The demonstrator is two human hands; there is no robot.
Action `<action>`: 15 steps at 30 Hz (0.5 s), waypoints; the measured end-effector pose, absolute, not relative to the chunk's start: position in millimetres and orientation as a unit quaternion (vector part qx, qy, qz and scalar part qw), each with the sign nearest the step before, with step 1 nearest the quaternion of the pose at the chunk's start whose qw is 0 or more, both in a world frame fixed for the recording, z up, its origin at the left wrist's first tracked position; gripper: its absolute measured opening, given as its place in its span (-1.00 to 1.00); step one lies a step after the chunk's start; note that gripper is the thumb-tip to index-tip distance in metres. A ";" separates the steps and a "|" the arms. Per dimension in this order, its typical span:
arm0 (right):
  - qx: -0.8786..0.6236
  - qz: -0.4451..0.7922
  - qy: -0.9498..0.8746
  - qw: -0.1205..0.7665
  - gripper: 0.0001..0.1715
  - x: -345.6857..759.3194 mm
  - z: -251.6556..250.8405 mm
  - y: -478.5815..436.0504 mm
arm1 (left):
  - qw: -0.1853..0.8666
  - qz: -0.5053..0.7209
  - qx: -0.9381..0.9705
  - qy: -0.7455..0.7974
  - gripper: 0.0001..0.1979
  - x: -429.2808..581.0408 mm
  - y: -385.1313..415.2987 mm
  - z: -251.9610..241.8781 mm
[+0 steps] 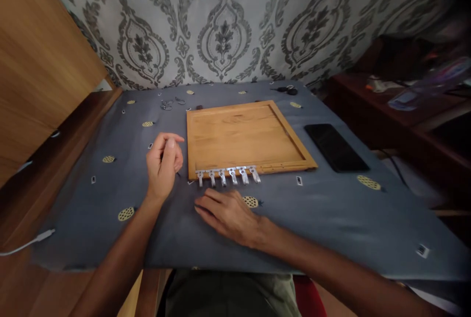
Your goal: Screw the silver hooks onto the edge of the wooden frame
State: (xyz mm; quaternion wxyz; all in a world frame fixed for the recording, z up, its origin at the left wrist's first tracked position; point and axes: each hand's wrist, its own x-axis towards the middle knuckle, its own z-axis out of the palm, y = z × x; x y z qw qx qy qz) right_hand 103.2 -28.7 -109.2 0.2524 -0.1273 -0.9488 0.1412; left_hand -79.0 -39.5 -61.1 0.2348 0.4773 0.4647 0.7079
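A framed wooden panel [239, 135] lies flat on the grey-blue tablecloth. Along its front left edge runs a metal strip with several small silver hooks [232, 175] hanging toward me. My left hand [164, 160] is held just left of the panel, fingers curled in and thumb on top; whatever may be inside is hidden. A small dark tip shows below its fingers, too small to name. In front of the hooks, my right hand [228, 214] rests on the cloth, apart from them. Its fingers are bent and close together, with the fingertips partly hidden.
Small metal rings or clips [167, 105] lie at the back left. A black phone [335, 146] is right of the panel, and a dark-handled tool [290, 90] sits behind it. A white cable [42, 236] reaches the left edge. A patterned wall [224, 32] stands behind.
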 end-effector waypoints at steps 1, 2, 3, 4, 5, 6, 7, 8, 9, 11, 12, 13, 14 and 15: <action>-0.122 0.144 -0.950 0.248 -0.59 101.7 -110.8 -28.4 | 0.240 0.714 0.468 0.462 -0.74 -78.9 -39.4 -59.0; -0.119 0.148 -0.951 0.246 -0.60 101.2 -112.9 -28.0 | 0.249 0.723 0.454 0.459 -0.74 -78.9 -39.2 -56.1; -0.118 0.153 -0.950 0.245 -0.60 101.8 -115.3 -27.5 | 0.257 0.733 0.436 0.455 -0.75 -78.8 -39.0 -52.3; -0.116 0.158 -0.949 0.245 -0.60 103.3 -117.6 -26.6 | 0.264 0.746 0.415 0.449 -0.75 -78.7 -38.7 -47.8; -0.120 0.162 -0.947 0.250 -0.59 105.4 -119.5 -25.5 | 0.271 0.757 0.397 0.444 -0.76 -78.4 -38.2 -42.9; -0.124 0.165 -0.943 0.260 -0.59 107.8 -121.0 -24.1 | 0.272 0.767 0.385 0.435 -0.76 -77.6 -37.5 -37.8; -0.129 0.167 -0.939 0.271 -0.58 110.2 -121.8 -22.5 | 0.273 0.774 0.381 0.425 -0.76 -76.5 -36.5 -32.9; -0.134 0.169 -0.935 0.283 -0.58 112.4 -122.0 -20.9 | 0.276 0.777 0.382 0.417 -0.77 -74.7 -35.3 -28.4; -0.138 0.171 -0.931 0.292 -0.58 114.2 -121.7 -19.3 | 0.277 0.778 0.387 0.410 -0.78 -72.4 -33.8 -24.6; -0.141 0.173 -0.928 0.299 -0.60 116.4 -120.3 -17.2 | 0.281 0.771 0.403 0.405 -0.77 -66.5 -30.3 -19.5; -0.140 0.173 -0.929 0.297 -0.60 117.0 -119.5 -16.9 | 0.284 0.766 0.412 0.403 -0.77 -63.2 -28.4 -18.2; -0.138 0.171 -0.930 0.293 -0.61 117.2 -118.7 -17.0 | 0.288 0.759 0.422 0.404 -0.76 -60.0 -26.3 -17.5; -0.137 0.169 -0.933 0.288 -0.60 117.3 -117.9 -17.6 | 0.292 0.752 0.431 0.404 -0.76 -57.1 -24.3 -17.5; -0.135 0.165 -0.935 0.283 -0.60 117.4 -117.3 -18.4 | 0.296 0.745 0.438 0.406 -0.76 -54.5 -22.3 -17.8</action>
